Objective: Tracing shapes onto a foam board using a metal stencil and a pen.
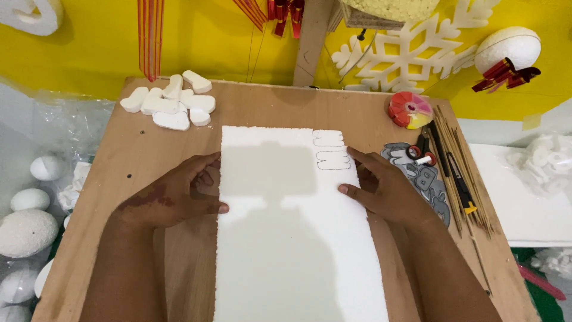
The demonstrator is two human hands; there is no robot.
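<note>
Foam sheet [295, 232], white and rough-edged, lies flat along the middle of the brown wooden board [250, 107] I work on, its near end cut off by the bottom of my view. Two letter outlines [331, 150] are drawn at its far right corner. My left hand [179, 194] rests open against the sheet's left edge, thumb tip on the foam, clasping nothing. My right hand [384, 188] lies flat at the right edge, fingertips on the foam just below the outlines, also not clenched on anything.

On the board's far left corner sits a heap of cut white foam pieces [173, 102]. Along the right side I see a round tray of coloured bits [410, 110], grey cut-out letters [423, 179] partly under my right hand, red-handled scissors [420, 150], a craft knife [462, 182] and a bundle of thin wooden sticks [471, 179].

Behind the board is a yellow wall [89, 48] with red ribbons [150, 36], a white foam snowflake [411, 53] and a foam ball [507, 48]. More foam balls [27, 229] lie low on the left, some under clear plastic and hard to make out. A shadow darkens much of the sheet.
</note>
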